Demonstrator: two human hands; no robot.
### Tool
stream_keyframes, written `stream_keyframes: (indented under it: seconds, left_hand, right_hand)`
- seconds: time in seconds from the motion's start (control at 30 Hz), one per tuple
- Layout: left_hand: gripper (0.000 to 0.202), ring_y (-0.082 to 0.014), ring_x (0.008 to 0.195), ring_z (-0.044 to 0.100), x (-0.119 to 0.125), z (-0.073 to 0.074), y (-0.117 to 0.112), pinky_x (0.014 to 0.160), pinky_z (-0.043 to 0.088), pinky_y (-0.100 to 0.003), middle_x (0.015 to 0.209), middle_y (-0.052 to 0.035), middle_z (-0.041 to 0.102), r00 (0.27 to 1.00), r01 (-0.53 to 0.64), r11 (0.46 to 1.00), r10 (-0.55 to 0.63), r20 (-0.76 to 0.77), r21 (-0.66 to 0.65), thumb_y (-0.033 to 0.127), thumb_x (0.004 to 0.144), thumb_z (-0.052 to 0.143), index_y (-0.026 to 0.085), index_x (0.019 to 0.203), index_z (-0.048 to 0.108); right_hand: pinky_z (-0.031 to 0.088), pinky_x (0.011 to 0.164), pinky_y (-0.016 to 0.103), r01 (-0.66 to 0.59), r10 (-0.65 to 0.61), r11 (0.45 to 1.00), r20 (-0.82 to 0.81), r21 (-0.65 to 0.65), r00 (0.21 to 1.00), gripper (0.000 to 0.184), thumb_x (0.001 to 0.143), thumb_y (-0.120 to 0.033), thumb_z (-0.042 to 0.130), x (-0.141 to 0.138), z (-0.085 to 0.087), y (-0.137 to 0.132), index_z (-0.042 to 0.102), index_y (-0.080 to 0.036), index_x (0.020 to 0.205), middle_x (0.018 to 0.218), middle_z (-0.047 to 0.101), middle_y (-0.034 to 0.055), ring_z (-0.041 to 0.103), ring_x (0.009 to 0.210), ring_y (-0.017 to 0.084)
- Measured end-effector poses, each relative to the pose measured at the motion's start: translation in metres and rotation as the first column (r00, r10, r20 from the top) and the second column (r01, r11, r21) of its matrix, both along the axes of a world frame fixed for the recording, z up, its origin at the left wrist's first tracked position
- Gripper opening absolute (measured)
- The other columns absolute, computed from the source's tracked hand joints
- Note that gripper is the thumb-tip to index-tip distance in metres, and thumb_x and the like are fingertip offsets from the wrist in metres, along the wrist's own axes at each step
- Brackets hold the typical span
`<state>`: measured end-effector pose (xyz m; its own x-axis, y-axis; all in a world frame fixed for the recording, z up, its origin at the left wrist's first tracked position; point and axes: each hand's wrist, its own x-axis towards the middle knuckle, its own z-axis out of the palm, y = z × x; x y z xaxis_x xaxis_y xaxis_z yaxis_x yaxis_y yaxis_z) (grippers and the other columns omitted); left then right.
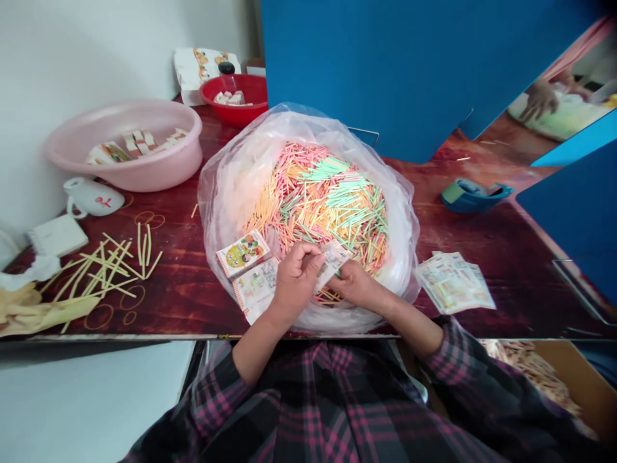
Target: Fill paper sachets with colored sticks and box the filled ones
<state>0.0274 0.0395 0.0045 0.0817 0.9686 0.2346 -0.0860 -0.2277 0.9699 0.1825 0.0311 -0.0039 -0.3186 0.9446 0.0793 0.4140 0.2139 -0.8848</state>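
Observation:
Both my hands hold one small printed packet (333, 258) over the near part of a big plastic-lined heap of thin coloured sticks (332, 199). My left hand (299, 273) is closed, its thumb and forefinger pinched at the packet's left edge. Fingers of my right hand (355, 283) are closed on the packet's lower right side and partly hidden by it. Beside my left hand, on the bag's near left rim, lie a packet with a yellow cartoon print (242, 253) and another printed packet (255, 287). The clear plastic bag (224, 186) spreads around the heap.
A stack of flat packets (456, 283) lies right of the bag. To the left are loose yellow sticks (108, 263), a white mug (94, 197) and a pink basin (144, 173). A red basin (236, 114), blue partitions (361, 71) and a small blue container (475, 196) stand farther back. Another person's hand (540, 99) shows far right.

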Motion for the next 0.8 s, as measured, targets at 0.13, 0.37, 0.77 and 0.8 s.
stream_keyframes:
  seconds: [0.13,0.37,0.77,0.8]
  left_hand:
    - [0.01,-0.0178,0.084,0.06,-0.001,-0.003,-0.002,0.084,0.046,-0.031,0.085,-0.0012,0.067,0.999,0.037,0.999,-0.037,-0.01,-0.015,0.029,0.083,0.076,0.023,0.08,0.068]
    - [0.02,-0.0184,0.102,0.062,-0.012,-0.025,0.005,0.09,0.049,-0.031,0.112,-0.0042,0.065,0.983,0.041,0.987,-0.012,0.183,-0.155,0.035,0.081,0.078,0.021,0.082,0.064]
    - [0.012,-0.0199,0.1,0.062,-0.013,-0.013,-0.001,0.093,0.05,-0.036,0.102,-0.0055,0.066,0.943,0.066,0.949,0.041,-0.329,0.309,0.028,0.096,0.064,0.022,0.086,0.064]
    - [0.013,-0.0199,0.098,0.061,-0.013,-0.011,-0.002,0.092,0.05,-0.036,0.101,-0.0057,0.066,0.931,0.085,0.936,0.047,-0.362,0.341,0.027,0.097,0.063,0.022,0.085,0.064]
  right_hand:
    - [0.054,0.083,0.039,0.01,0.001,0.996,-0.131,0.086,0.991,0.02,0.086,-0.039,0.056,-0.007,-0.009,0.001,0.059,-0.024,0.072,0.075,0.066,0.002,0.063,0.082,0.021]
    - [0.044,0.055,0.027,0.309,-0.314,0.95,-0.186,-0.056,0.931,0.042,0.094,-0.058,0.058,0.017,0.002,-0.007,0.061,-0.023,0.072,0.058,0.05,-0.0041,0.047,0.054,0.013]
    - [0.053,0.07,0.03,0.138,-0.153,0.977,0.082,0.162,0.985,0.027,0.092,-0.046,0.065,0.01,-0.001,-0.017,0.079,-0.023,0.095,0.084,0.079,0.0041,0.071,0.075,0.02]
    - [0.051,0.067,0.03,0.121,-0.149,0.977,0.162,0.175,0.975,0.026,0.091,-0.044,0.067,0.011,-0.004,-0.018,0.079,-0.022,0.092,0.079,0.078,0.0047,0.069,0.071,0.02]
